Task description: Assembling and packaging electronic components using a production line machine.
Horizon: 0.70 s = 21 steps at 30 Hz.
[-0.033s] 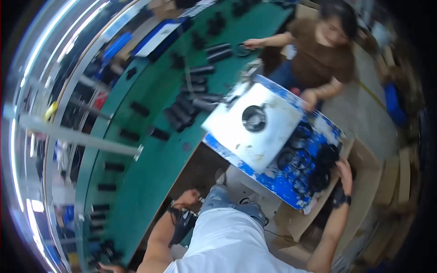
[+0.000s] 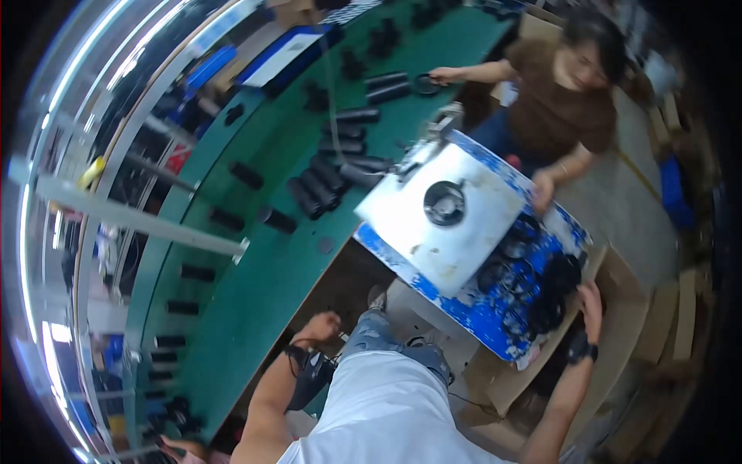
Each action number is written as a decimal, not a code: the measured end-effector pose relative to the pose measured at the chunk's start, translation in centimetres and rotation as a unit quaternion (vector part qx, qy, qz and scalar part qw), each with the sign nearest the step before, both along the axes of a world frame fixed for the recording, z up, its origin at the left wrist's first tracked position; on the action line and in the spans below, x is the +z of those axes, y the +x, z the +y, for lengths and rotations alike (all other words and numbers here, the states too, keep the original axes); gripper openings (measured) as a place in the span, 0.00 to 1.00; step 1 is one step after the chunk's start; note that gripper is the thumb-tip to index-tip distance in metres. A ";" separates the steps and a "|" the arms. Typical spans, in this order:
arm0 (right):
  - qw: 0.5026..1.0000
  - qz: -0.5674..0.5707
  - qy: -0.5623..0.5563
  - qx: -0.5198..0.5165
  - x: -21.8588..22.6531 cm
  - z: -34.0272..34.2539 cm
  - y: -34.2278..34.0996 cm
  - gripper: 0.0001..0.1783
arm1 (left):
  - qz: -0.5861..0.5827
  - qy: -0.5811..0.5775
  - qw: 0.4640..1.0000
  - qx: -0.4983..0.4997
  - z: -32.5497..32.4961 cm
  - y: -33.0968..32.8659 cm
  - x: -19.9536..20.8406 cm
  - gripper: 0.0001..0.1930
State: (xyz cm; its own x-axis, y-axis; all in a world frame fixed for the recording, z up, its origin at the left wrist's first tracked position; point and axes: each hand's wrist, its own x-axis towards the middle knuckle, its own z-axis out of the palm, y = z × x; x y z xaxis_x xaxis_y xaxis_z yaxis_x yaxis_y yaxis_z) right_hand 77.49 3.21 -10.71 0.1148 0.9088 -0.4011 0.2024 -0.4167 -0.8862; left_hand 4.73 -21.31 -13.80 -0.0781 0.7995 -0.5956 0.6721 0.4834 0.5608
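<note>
My right hand, with a dark band at the wrist, reaches over the cardboard box to the table's near right corner. Its fingers are stretched out along the side of a heap of black parts. On my left, my left hand hangs low beside the green bench, fingers curled in; whether anything is inside them is hidden. Black ring-shaped parts lie next to the heap on the blue, paint-worn table. A round black part rests on the white plate.
Across the table a co-worker in a brown top touches a black ring on the green bench. Black cylinders lie along that bench. An open cardboard box stands against the table's right side. A metal fixture tops the plate.
The view has shifted slightly, so the table and bench sit a little further right. My left hand is slightly higher. My right hand stays by the black heap.
</note>
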 end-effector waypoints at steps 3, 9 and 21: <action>0.995 -0.059 0.062 -0.055 6.8 -1.4 -7.5 0.27 | 0.109 0.125 0.981 0.105 0.3 -3.8 5.0 0.11; 0.955 -0.095 0.198 -0.197 11.4 -9.7 -20.3 0.18 | 0.036 0.343 0.914 0.213 9.6 -10.3 15.2 0.07; 0.899 -0.402 0.173 0.005 13.0 -0.7 -46.3 0.13 | -0.208 0.493 0.826 -0.177 25.0 -1.2 15.3 0.09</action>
State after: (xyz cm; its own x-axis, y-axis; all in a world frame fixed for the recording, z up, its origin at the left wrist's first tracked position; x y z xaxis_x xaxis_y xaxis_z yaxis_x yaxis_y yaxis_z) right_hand 31.20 2.47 2.27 0.2320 0.9660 0.1139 0.8384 -0.1392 -0.5270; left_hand 3.51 3.73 1.50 0.3121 0.8403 0.4433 0.3227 -0.5327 0.7824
